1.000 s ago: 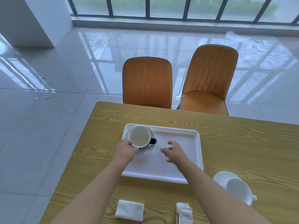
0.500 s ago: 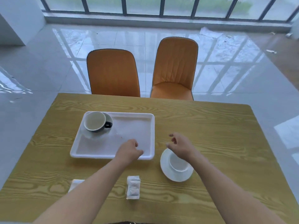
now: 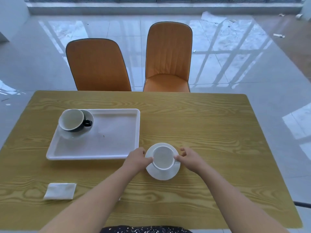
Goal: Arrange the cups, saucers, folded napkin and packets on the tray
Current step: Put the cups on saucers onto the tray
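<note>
White cup (image 3: 163,157) on saucer (image 3: 161,176) between left hand (image 3: 136,159) and right hand (image 3: 189,158)

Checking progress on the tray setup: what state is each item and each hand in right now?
tray: on table, holds one set.
black cup: upright, empty, on far saucer in tray's far-left corner.
white cup: upright, empty, on white saucer, on table beside tray.
napkin: folded, on table.
left hand: grips white saucer's edge.
right hand: pinches white cup's side.
</note>
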A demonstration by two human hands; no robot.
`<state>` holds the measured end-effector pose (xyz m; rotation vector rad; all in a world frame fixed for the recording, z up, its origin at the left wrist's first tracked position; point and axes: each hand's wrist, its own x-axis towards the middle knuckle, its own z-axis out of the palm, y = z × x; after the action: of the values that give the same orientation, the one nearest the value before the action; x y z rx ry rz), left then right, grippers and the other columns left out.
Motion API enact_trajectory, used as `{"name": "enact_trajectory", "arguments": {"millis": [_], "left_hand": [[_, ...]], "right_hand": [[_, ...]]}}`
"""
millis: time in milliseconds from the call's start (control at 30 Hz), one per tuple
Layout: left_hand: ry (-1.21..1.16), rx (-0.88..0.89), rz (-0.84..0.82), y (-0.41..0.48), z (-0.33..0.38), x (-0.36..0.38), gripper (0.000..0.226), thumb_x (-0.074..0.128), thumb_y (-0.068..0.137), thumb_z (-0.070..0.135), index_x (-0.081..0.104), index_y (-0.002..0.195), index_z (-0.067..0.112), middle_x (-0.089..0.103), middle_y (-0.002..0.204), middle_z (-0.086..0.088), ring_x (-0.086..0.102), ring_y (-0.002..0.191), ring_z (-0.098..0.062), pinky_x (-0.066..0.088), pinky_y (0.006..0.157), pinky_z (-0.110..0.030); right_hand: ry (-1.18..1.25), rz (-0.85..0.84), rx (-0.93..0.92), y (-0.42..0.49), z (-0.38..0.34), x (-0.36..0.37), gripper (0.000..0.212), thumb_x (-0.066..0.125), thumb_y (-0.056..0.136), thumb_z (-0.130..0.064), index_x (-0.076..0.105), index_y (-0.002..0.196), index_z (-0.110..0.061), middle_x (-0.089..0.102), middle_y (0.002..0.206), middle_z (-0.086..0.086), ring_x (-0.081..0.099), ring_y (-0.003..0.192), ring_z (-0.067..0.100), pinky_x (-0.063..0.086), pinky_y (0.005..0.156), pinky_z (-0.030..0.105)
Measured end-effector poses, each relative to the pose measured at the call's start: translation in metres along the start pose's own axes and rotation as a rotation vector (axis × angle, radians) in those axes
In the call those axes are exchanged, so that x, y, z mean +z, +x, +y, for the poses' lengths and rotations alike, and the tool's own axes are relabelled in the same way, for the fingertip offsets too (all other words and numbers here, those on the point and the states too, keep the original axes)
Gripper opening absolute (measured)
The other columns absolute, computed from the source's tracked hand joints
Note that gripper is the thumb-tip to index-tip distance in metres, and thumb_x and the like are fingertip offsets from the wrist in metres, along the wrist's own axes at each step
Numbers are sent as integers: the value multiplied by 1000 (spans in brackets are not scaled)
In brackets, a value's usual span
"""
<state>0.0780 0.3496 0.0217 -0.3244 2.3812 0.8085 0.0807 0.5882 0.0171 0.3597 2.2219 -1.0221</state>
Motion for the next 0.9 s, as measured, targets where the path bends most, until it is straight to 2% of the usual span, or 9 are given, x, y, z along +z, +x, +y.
{"name": "enact_trajectory", "arguments": {"millis": [133,233,300,367,433,500,567,667,900], "left_hand": [[-76,-55,-45,2,1,2,45,65,81,47,55,115,19,54,98,6,56,94,-19,49,76,-33],[-159,-110,-92,2,1,0,71,67,82,46,43,142,16,56,127,-2,60,112,-26,54,91,-40],[-232,-150,-123,0,1,-2,79,68,81,44,38,147,15,55,135,-8,64,109,-26,58,82,-39],[-294,-170,-147,-1,-1,-2,72,69,82,42,45,142,12,59,128,-9,69,97,-24,59,70,-36],[-333,-156,-160,-2,-3,-1,48,69,82,41,61,118,10,68,114,-11,72,93,-26,62,74,-42],[-363,-144,-168,-2,-3,-1,33,68,83,40,66,103,14,72,103,-11,72,91,-27,62,80,-43],[-375,-142,-169,-3,-3,-1,34,68,84,39,66,105,12,71,102,-12,71,84,-24,62,78,-40],[-382,-131,-161,-8,-2,-2,38,67,86,39,66,107,7,71,103,-15,69,79,-21,62,77,-39],[-455,-72,-106,-16,-4,-36,34,69,86,37,66,107,11,71,105,-13,68,78,-21,58,71,-35]], "right_hand": [[84,-46,17,5,7,1,72,68,86,-46,42,145,-13,60,110,-5,62,101,14,53,91,39],[107,-73,22,6,10,2,68,67,84,-47,47,140,-14,63,114,1,65,99,18,54,86,39],[151,-89,30,5,11,4,59,68,85,-45,52,132,-13,66,114,8,66,89,20,53,76,38],[216,-100,43,5,10,5,47,69,87,-39,57,122,-10,68,112,17,63,78,20,50,68,36],[274,-108,60,3,10,6,37,68,90,-35,60,115,-9,70,108,17,65,76,24,53,70,39],[304,-97,66,2,10,8,32,67,91,-34,61,112,-10,70,109,15,71,90,32,57,81,44],[314,-80,59,-2,8,8,30,67,92,-33,61,111,-11,69,111,15,70,99,34,58,87,46],[324,-70,54,-7,4,6,29,67,92,-33,61,109,-11,69,109,14,68,90,26,59,87,45],[332,-79,-4,-7,-29,1,30,67,91,-32,60,111,-11,68,110,16,62,76,20,52,74,36]]}}
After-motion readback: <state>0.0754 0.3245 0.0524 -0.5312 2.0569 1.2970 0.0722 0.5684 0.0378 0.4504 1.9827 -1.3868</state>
